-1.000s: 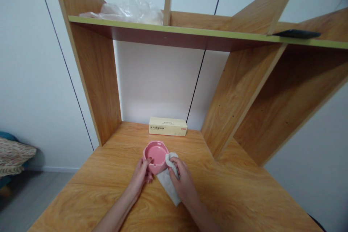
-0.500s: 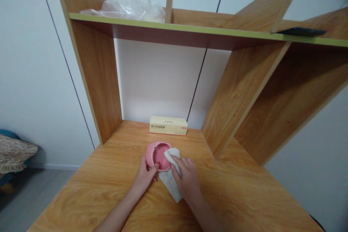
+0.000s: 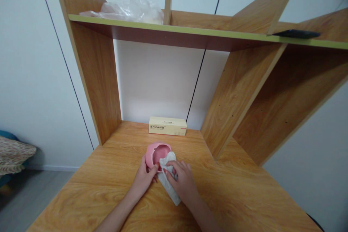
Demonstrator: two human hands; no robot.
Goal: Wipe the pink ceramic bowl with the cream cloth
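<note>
A pink faceted bowl-like container (image 3: 151, 153) is tilted so that its round hollow faces me, just above or on the wooden desk. My left hand (image 3: 146, 174) grips its left and lower side, the thumb over the rim. In my right hand (image 3: 182, 177) is a pale grey-white cloth (image 3: 169, 187), pinched between thumb and fingers. The bunched upper part of the cloth lies against the lower right rim of the container and covers some of the opening. Its loose end hangs down toward the desk. The fingers under the container are partly hidden.
A cream-coloured carton (image 3: 167, 127) stands against the back wall behind the container. Upright wooden panels (image 3: 95, 79) flank the desk (image 3: 108, 181). Overhead, a green-edged shelf (image 3: 190, 30) carries a clear plastic bag (image 3: 130, 11) and a flat black object (image 3: 297, 34).
My right hand has moved the cloth slightly left and down along the container's rim, so it covers more of the opening. My left hand keeps its hold on the container.
</note>
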